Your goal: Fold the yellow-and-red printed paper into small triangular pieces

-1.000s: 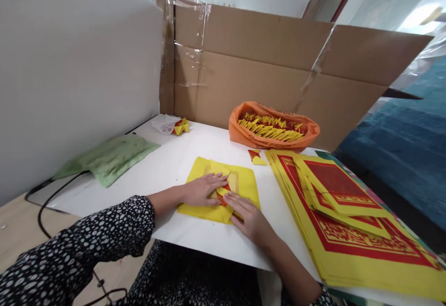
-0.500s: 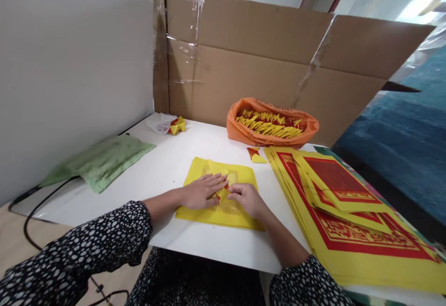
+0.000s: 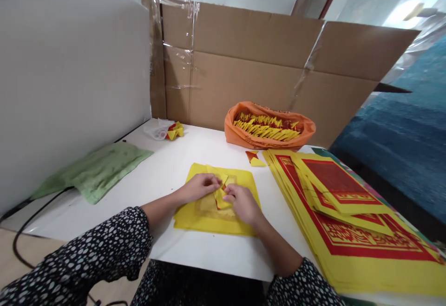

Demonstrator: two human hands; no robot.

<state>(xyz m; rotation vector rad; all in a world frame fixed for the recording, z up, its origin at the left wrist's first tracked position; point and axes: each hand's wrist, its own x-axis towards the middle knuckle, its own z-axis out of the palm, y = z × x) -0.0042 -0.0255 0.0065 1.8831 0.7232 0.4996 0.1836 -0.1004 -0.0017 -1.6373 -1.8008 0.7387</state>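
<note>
A small folded yellow and red paper (image 3: 220, 200) lies over a stack of yellow sheets (image 3: 188, 220) at the front middle of the white table. My left hand (image 3: 199, 188) is at the paper's left side, its thumb and fingertips pinched together at the upper part. From the right, my right hand (image 3: 243, 202) pinches the paper's right edge between thumb and curled fingers. The fingertips of both hands are close together, with a bit of red showing between them.
An orange bag (image 3: 233, 134) of folded papers stands at the back. Large yellow and red sheets (image 3: 348, 269) lie right, near a folded piece (image 3: 255, 158). A green cloth (image 3: 101, 169) lies left; a plastic bag (image 3: 157, 129) with folded pieces sits behind it.
My left hand has risen from lying flat on the folded paper and its fingers have drawn into a pinch. My right hand stays at the paper's right side. The view has shifted slightly.
</note>
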